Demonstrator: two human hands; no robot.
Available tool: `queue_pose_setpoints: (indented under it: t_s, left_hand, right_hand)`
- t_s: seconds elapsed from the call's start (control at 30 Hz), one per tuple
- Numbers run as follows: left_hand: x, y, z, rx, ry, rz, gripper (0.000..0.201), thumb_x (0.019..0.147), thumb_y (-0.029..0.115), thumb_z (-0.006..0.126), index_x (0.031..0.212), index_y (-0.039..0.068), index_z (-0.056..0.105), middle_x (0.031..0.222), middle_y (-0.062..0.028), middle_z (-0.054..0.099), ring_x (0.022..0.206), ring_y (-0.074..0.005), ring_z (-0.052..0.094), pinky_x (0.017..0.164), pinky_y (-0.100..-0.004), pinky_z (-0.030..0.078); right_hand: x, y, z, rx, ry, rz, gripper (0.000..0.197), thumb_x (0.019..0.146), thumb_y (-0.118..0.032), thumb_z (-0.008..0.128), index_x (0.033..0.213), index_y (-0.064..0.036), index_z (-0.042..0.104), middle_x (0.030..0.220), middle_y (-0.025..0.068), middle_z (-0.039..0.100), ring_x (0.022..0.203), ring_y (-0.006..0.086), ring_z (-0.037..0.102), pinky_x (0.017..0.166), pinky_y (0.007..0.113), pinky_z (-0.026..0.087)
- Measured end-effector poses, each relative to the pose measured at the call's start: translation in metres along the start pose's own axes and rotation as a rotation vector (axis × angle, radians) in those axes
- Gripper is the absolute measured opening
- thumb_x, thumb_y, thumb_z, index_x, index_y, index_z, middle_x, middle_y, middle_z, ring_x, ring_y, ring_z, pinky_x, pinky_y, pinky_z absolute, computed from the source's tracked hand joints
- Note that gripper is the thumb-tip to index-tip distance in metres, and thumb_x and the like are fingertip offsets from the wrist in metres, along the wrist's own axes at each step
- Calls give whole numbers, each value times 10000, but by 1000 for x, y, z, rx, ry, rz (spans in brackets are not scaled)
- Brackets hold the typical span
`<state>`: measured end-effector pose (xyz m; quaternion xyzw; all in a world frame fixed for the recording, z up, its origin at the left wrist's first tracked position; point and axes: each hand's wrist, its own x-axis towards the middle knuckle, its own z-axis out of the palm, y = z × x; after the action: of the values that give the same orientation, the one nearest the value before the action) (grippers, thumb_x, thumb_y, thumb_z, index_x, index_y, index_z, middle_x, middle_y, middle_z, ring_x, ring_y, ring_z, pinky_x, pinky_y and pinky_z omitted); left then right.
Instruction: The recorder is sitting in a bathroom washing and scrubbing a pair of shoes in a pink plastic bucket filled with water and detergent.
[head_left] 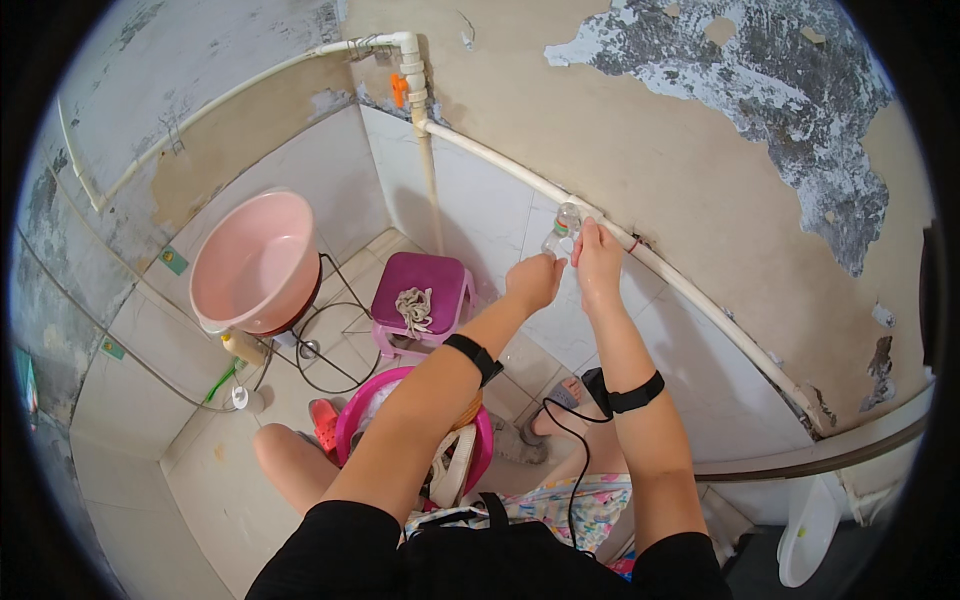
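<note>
Both my arms reach forward towards the tiled wall. My left hand [535, 280] is closed around the lower part of a small clear bottle [563, 226], which has a bit of green and red near its top. Right beside it, my right hand [598, 262] is raised with its fingers drawn together close to the wall pipe. What those fingers hold, if anything, is hidden. Under my left forearm stands a bright pink tub [484, 452] with a pale shoe [452, 468] and other items in it.
A white pipe [490, 158] runs along the wall. Pale laces [413, 310] lie on a purple stool [400, 275]. Left of it, a pink basin [262, 260] rests on a black wire stand [345, 375]. A yellowish bottle [243, 347], white container [247, 400] and red slipper [324, 424] are nearby.
</note>
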<state>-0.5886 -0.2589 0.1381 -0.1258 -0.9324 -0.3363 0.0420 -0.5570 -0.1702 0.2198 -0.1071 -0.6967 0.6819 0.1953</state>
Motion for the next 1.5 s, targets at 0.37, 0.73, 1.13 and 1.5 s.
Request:
queue_pose_setpoints:
  t_s: [0.37,0.73,1.13,1.5]
  left_hand:
    - [-105,-97,-77,-454,-68,-113,194,827,166,590,920,-4,600,851,-105,628,765,-164,592,619,-322,477]
    - [-243,-230,-129,-1136,-370,-670,387,856,371,552,1026,24,571,1000,-135,622,954,-252,590,872,-371,447]
    - [-304,-275,-145,-488,61,-486,565,684,50,642,1222,1,476,706,-74,592,632,-151,555,589,-263,447]
    - [-344,-214,-233,-1112,275,-200,433,874,201,490,1233,-41,479,1284,-183,474,1212,-231,433,990,-306,327]
  right_hand:
    - [-17,1,38,13,-121,31,301,926,-257,440,856,4,572,871,110,651,799,156,615,690,263,453]
    - [-149,221,103,-573,-908,199,375,895,-303,507,1148,-29,547,1066,159,615,951,234,603,833,354,467]
    - [-242,240,134,-404,-972,374,731,659,-44,663,1329,-28,372,923,131,645,892,231,624,778,304,472]
    - [-258,52,117,319,-815,-157,392,808,-17,548,1190,37,477,1201,169,517,1171,246,457,943,323,384]
